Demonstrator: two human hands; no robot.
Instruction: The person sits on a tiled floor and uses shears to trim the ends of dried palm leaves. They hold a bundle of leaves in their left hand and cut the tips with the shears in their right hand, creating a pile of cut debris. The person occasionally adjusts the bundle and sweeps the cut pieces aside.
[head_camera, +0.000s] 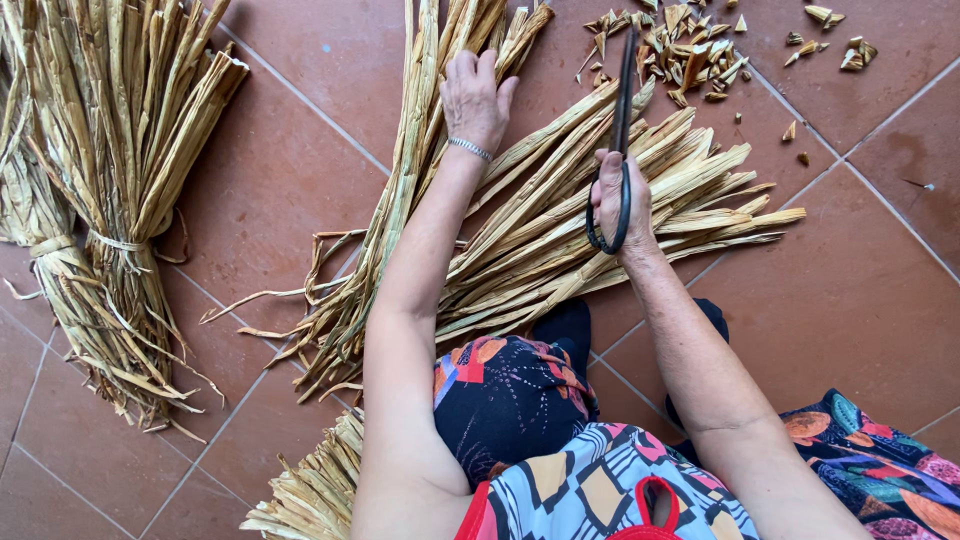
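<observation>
shears (622, 120) sit clasped in the right hand (620, 205) above fanned dried leaves (600, 215) on the tiled floor (850, 300), left hand (475, 95) pressing open on them, cut tips (690, 55) already heaped beyond, most stalks seemingly untrimmed.

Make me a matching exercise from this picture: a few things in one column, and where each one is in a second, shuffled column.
Things:
1. black shears
2. tied bundle
3. cut scraps
4. silver bracelet

Places:
A. on the left wrist
B. far left on the tiled floor
C. in the right hand
D. scattered at the top, beyond the loose stalks

Pairs: 1-C, 2-B, 3-D, 4-A
</observation>
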